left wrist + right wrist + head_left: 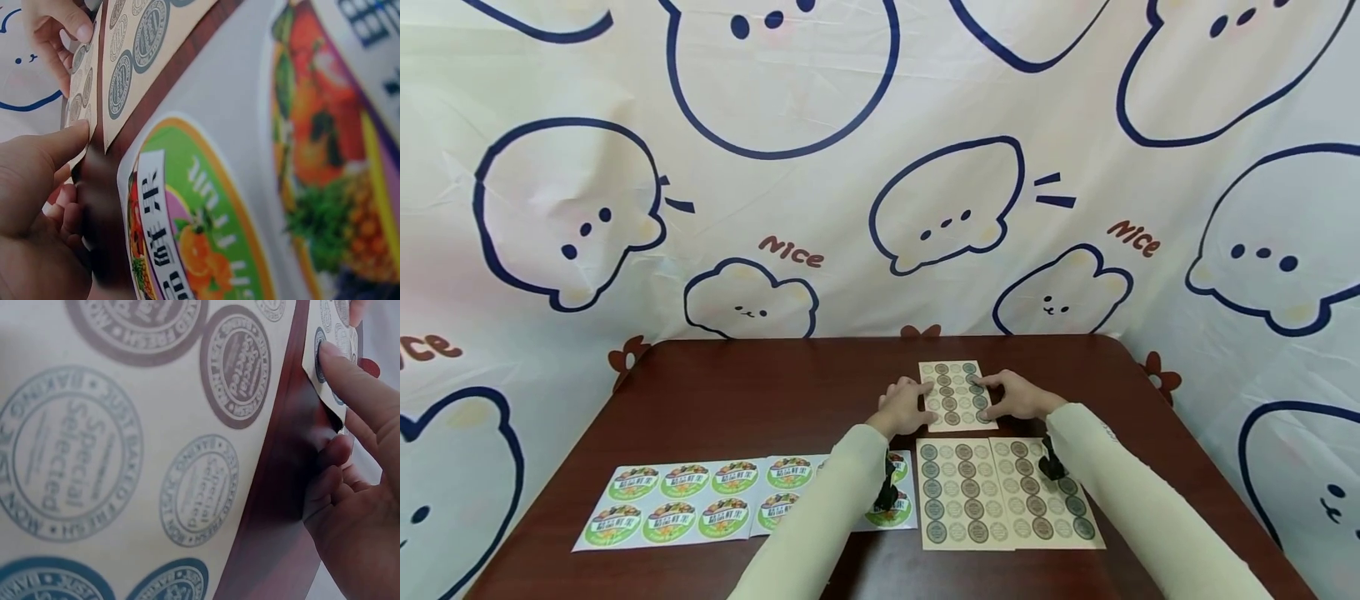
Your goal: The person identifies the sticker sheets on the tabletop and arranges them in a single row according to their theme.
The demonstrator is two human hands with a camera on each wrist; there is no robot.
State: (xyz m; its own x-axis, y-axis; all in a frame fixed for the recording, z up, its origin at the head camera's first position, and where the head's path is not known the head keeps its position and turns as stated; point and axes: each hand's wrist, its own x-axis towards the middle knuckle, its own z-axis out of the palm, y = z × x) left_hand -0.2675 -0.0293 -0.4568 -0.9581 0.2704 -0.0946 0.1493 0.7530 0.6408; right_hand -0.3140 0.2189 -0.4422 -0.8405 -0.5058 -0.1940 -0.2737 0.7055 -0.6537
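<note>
A small cream sheet of round stickers (953,398), printed in brown and grey-blue, is held between both hands near the back of the table. My left hand (901,408) pinches its left edge, the thumb on top. On the opposite edge my right hand (1018,396) does the same. In the right wrist view the right thumb (337,362) presses on a dark sticker, and the other fingers curl below the sheet's lifted edge. The left thumb (72,139) lies along the sheet's edge in the left wrist view.
Two cream sticker sheets (966,500) lie side by side in front of the hands, under the right forearm. To the left, white sheets with green fruit labels (681,504) form a row, partly covered by the left sleeve. A patterned cloth (850,208) hangs behind the dark table (760,400).
</note>
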